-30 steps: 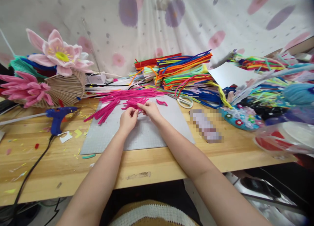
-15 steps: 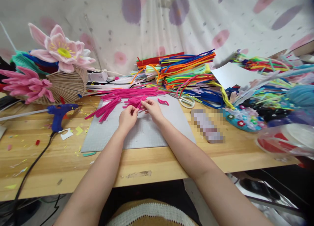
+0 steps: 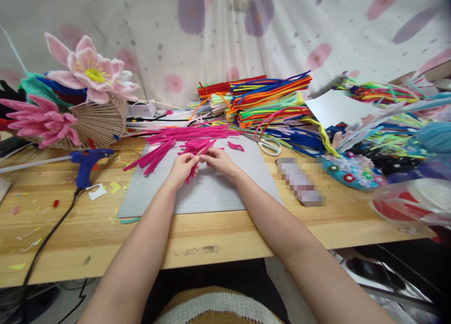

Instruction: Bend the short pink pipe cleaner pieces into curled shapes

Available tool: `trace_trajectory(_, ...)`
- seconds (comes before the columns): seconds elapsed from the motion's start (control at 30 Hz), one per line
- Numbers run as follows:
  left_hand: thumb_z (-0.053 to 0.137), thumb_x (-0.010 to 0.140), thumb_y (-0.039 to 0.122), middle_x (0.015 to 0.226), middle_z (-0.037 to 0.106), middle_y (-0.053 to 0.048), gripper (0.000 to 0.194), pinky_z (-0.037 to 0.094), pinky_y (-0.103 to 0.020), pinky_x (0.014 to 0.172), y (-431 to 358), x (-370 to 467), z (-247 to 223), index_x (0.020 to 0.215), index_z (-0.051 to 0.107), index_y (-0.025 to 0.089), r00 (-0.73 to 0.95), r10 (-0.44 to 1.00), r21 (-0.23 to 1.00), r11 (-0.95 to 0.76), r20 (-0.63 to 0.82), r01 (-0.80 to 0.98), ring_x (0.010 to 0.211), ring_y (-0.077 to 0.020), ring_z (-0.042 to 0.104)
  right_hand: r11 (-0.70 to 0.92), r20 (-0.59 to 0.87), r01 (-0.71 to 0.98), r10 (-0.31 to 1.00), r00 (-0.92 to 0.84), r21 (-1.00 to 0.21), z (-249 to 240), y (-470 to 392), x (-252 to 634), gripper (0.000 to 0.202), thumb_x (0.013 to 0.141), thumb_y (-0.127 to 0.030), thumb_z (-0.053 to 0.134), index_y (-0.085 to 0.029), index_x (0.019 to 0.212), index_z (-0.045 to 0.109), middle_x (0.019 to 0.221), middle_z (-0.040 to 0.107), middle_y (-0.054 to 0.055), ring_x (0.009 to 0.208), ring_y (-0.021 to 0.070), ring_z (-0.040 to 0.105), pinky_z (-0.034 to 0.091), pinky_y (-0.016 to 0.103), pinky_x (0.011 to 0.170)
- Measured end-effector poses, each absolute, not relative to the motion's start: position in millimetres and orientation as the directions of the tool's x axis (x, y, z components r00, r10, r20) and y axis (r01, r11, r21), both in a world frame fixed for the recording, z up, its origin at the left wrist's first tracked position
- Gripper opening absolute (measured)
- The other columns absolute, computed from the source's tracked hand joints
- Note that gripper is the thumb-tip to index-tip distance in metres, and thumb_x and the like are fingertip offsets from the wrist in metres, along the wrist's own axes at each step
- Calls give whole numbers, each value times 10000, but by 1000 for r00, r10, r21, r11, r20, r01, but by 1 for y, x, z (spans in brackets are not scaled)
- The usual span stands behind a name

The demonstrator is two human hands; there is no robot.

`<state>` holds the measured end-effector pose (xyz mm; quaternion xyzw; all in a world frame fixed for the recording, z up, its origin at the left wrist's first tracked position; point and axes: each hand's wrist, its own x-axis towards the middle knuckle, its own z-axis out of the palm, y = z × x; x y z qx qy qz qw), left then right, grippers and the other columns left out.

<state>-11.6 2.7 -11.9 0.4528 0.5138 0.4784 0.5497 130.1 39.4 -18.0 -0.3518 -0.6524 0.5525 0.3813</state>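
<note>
Over the grey cutting mat (image 3: 218,197), my left hand (image 3: 181,170) and my right hand (image 3: 221,162) meet with their fingertips pinched together. Between them is a magenta pipe cleaner (image 3: 190,174), whose end shows below the left fingers; the rest is partly hidden by the fingers. Just beyond the hands lie loose magenta pipe cleaners (image 3: 190,133), with another bunch (image 3: 158,156) fanned out to the left. A short bent magenta piece (image 3: 236,147) rests on the mat past my right hand.
At left sit a blue glue gun (image 3: 86,166) with a black cord and pink fuzzy flowers (image 3: 93,73). Scissors (image 3: 269,147) lie right of the mat. Colourful pipe cleaner bundles (image 3: 271,98) line the back. A blurred flat object (image 3: 299,181) and a plastic tub (image 3: 416,202) are at right.
Both hands have turned slightly, and the right fingers now lie flatter against the left fingertips. A magenta end now shows below the left fingers. The whole view has shifted a little.
</note>
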Motion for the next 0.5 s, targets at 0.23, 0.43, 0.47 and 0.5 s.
trace_trajectory(0.23,588,746,153,575,560,13,51,442,-175,413,1,-12,-3,714,573,116,142,937,898,348,-321,-268,442,-59,520,233,166,115,893,-419,-966,-21,41,124,131,795,-283,494,-194,709,450,609,500,-56,519,68,459,364,188,505)
trace_trajectory(0.43,540,773,134,555,565,-3,96,440,-169,418,3,-13,-4,700,592,101,144,912,856,411,-385,-313,438,-55,513,354,237,233,879,-413,-906,-24,41,124,182,828,-337,462,-207,715,403,572,478,-57,527,93,462,341,209,525)
trace_trajectory(0.47,551,762,133,551,565,0,76,440,-172,420,3,-13,-5,704,592,104,140,914,860,405,-379,-311,433,-56,510,358,233,251,879,-416,-899,-23,41,125,181,834,-336,455,-208,717,402,563,479,-57,526,95,463,339,211,530)
trace_trajectory(0.5,571,745,137,547,566,4,53,440,-175,423,4,-13,-5,705,589,107,135,920,869,391,-367,-304,429,-57,509,357,225,269,880,-419,-895,-22,41,125,179,838,-332,450,-208,718,402,556,481,-58,525,97,466,340,213,537)
